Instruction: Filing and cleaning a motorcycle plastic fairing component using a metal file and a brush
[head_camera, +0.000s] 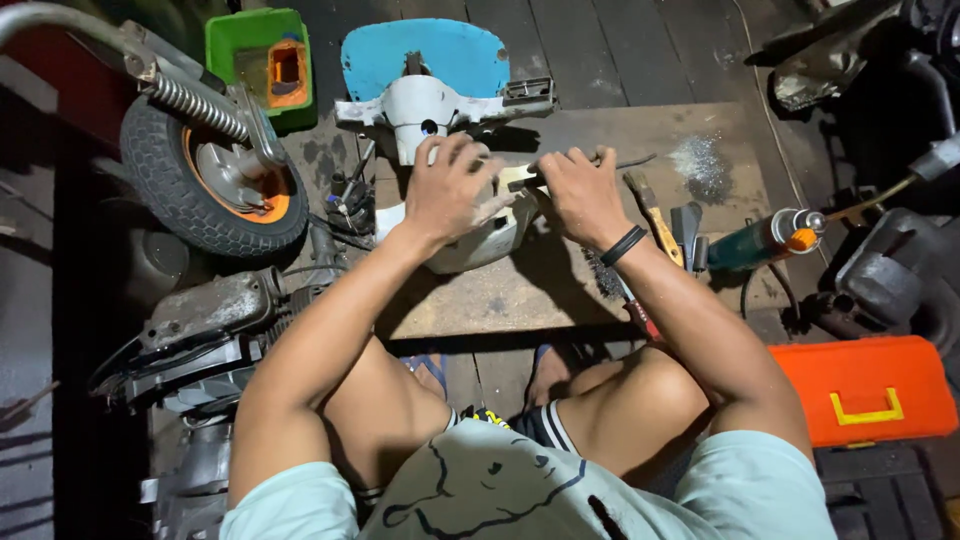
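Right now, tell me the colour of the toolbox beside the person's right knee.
The toolbox is bright orange with a yellow latch, seen clearly in the head view.

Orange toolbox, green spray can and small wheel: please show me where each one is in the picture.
orange toolbox (862, 388), head view, middle of its lid above the yellow latch.
green spray can (760, 243), head view, middle of its body.
small wheel (170, 185), head view, black tyre tread on the left.
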